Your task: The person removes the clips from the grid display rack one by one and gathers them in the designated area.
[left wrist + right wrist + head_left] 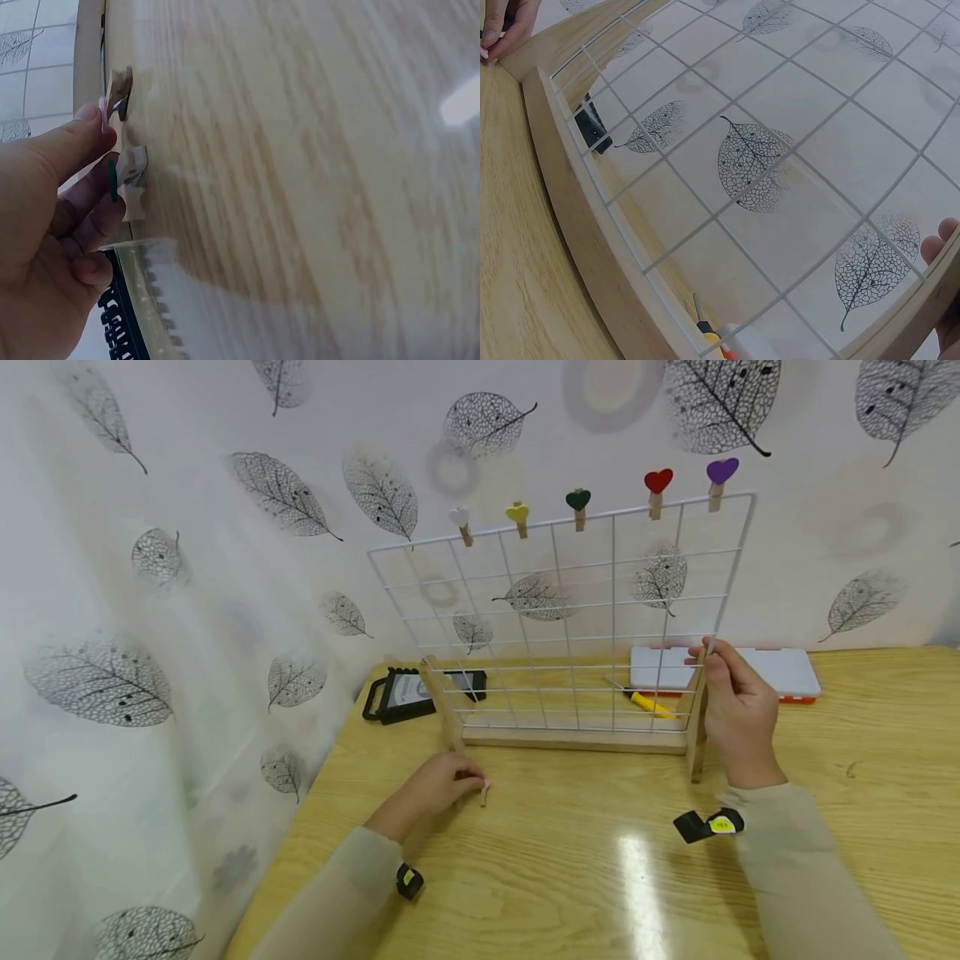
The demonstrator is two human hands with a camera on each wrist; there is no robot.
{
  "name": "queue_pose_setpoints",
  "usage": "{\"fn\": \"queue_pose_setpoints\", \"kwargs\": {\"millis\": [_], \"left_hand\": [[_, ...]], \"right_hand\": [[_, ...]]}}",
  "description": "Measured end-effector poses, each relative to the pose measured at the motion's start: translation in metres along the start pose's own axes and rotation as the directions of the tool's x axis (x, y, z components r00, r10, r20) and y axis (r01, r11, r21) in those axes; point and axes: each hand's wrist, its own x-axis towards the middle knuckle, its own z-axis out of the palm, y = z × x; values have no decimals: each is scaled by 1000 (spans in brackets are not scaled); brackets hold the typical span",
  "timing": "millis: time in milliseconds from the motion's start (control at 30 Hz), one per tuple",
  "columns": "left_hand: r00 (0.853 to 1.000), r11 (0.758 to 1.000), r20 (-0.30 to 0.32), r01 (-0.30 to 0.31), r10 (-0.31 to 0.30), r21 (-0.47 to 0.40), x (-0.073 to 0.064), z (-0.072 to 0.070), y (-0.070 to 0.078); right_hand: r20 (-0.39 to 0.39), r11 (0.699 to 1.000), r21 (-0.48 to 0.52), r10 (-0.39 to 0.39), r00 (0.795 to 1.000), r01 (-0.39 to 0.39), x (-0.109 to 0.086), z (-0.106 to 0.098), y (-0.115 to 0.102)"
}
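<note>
My left hand (pixel 438 785) is low over the table, in front of the stand's left foot. Its thumb and forefinger pinch a small wooden clothespin (pixel 483 793) with a pink top. In the left wrist view, a second clothespin with a green top (pixel 112 180) is at the other fingers. With my right hand (pixel 742 714) I grip the right wooden upright (pixel 697 718) of a stand. The stand carries a white wire grid (pixel 585 610). Along the grid's top bar sit several heart clothespins, from a white one (pixel 461 522) to a purple one (pixel 720 477).
Behind the grid lie a black case (pixel 405 697) with a grey label and a yellow-handled screwdriver (pixel 652 704). A flat pale box (pixel 780 672) with a red base is near the wall, behind my right hand. A leaf-patterned covering (pixel 285 493) rises behind the wooden table (pixel 562 860).
</note>
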Motion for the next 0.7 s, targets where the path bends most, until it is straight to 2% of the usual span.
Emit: {"fn": "queue_pose_setpoints", "kwargs": {"millis": [167,300,433,500,567,600,633,667,700], "left_hand": [[1000,1000,-6,-14,14,-4,-3,-2,-2],[1000,1000,-14,-12,12,-20,-7,-7,1],[996,999,-78,-35,33,-17,-9,-23,16],[984,994,-145,-108,106,-7,-9,-37,28],[947,975,-236,-220,218,19,-8,-55,43],[914,956,-285,-289,289,40,-8,-65,51],[867,930,-340,-361,364,75,-8,-76,59],[806,894,-394,-433,441,117,-8,-87,67],[737,855,-445,-493,508,160,-7,-98,75]], "right_hand": [[4,1000,20,-4,1000,4,0,0,2],[-2,1000,-11,11,1000,-11,-1,0,0],[-10,997,-72,26,1000,-26,-3,1,-4],[-16,995,-91,33,999,-34,-4,1,-6],[-20,993,-110,35,999,-37,-4,2,-6],[-19,993,-114,32,999,-34,-4,2,-7],[-17,993,-114,29,999,-31,-4,2,-7],[-16,993,-111,26,1000,-28,-5,2,-7],[-13,994,-107,20,1000,-21,-4,2,-6]]}}
